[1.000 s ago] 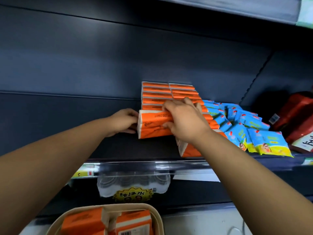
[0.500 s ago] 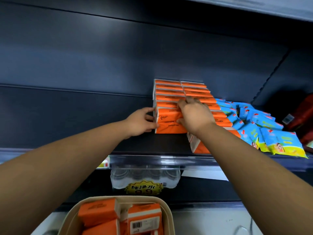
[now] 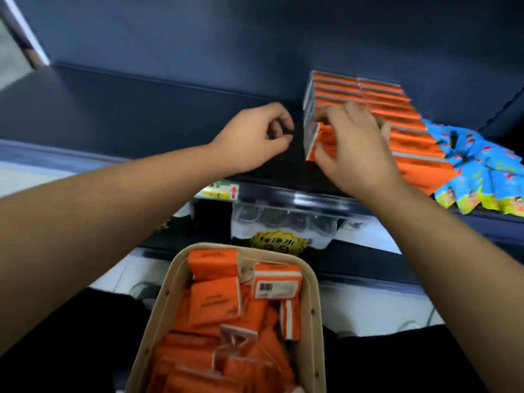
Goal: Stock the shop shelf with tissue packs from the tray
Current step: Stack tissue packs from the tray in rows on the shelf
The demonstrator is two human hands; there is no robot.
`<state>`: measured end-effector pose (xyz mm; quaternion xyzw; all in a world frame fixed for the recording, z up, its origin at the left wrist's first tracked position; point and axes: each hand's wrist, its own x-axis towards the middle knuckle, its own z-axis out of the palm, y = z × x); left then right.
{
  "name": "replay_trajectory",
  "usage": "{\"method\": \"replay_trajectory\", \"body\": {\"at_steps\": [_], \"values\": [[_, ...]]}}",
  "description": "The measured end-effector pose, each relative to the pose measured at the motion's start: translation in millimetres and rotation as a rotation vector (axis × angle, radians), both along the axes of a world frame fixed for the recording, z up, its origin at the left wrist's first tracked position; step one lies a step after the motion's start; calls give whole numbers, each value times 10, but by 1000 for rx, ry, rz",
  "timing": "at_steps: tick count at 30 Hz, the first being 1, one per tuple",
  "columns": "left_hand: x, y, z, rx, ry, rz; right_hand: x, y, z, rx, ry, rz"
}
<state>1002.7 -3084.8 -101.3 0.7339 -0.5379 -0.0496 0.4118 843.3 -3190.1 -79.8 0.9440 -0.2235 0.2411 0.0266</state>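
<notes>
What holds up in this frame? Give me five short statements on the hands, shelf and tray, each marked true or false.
1. The left hand holds a tissue pack. False: it holds nothing. Its fingers are loosely curled, and it is apart from the packs.
2. The right hand grips the front pack of the left row. True.
3. The tray is empty. False: many orange tissue packs lie in it.
4. The packs on the shelf form a single row. False: a right row stands beside the left row.
5. Blue packets lie on the shelf, right of the right row. True.
</notes>
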Motion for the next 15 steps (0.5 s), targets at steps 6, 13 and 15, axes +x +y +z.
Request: {"method": "replay_trajectory", "body": {"at_steps": [6, 13, 15], "values": [[-221, 854, -456, -125, 67, -32, -197, 563, -832, 93, 27, 274], [-326, 1369, -1395, 159, 12, -65, -315, 784, -1779, 332, 534, 279], [-318, 1375, -1591, 292, -25, -51, -322, 782, -1918, 393, 642, 201]]}}
